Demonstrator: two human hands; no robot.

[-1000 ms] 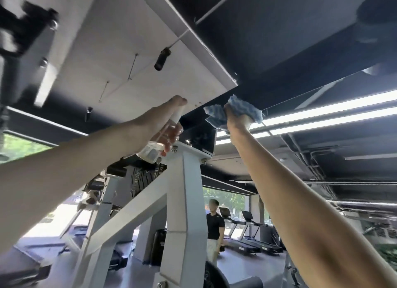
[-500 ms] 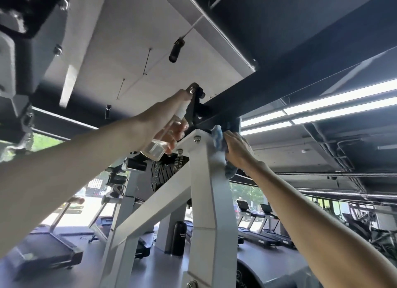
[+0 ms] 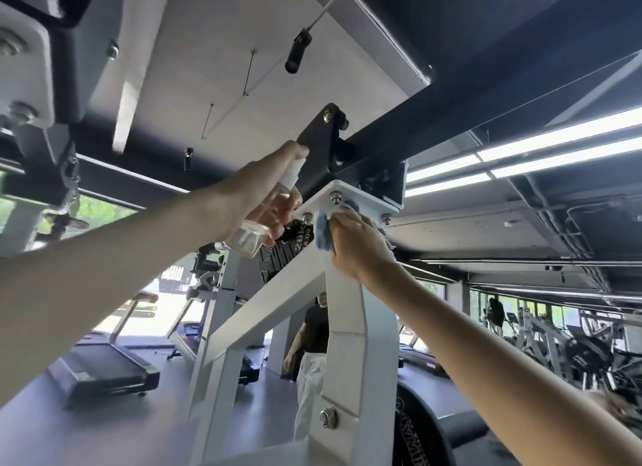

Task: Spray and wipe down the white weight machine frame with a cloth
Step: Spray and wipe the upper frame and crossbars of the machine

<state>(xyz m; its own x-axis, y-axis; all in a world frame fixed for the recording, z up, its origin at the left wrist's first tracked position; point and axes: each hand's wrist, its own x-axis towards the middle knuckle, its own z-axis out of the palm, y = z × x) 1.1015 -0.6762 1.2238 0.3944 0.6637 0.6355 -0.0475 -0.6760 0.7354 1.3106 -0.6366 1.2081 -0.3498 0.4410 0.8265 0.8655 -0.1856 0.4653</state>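
Overhead, through the head camera, I had both arms stretched up to the top of the white frame, where its upright post and its slanting brace met under a white bolted plate. My right hand was curled round the blue cloth, bunching it and pressing it against the post's upper end, just under the plate and up against its bolts. My left hand gripped the clear spray bottle, with the fingers wrapped round its body and the forefinger laid over the white spray head. The bottle was tilted, with its base toward me and its nozzle up and away toward the black bracket. It hung just left of the cloth, apart from it and off the frame.

What mattered was the lie of the frame from the cloth. The post's long axis ran from my right hand straight down and nearer to me, while the brace fell away down and to the left, under the bottle. My right hand was the one on the metal, so I judged the wipe would follow the post downward. Whether the nozzle aimed at white paint or at the bracket, I could not tell.

Far behind, between brace and post, stood a person in a dark top.
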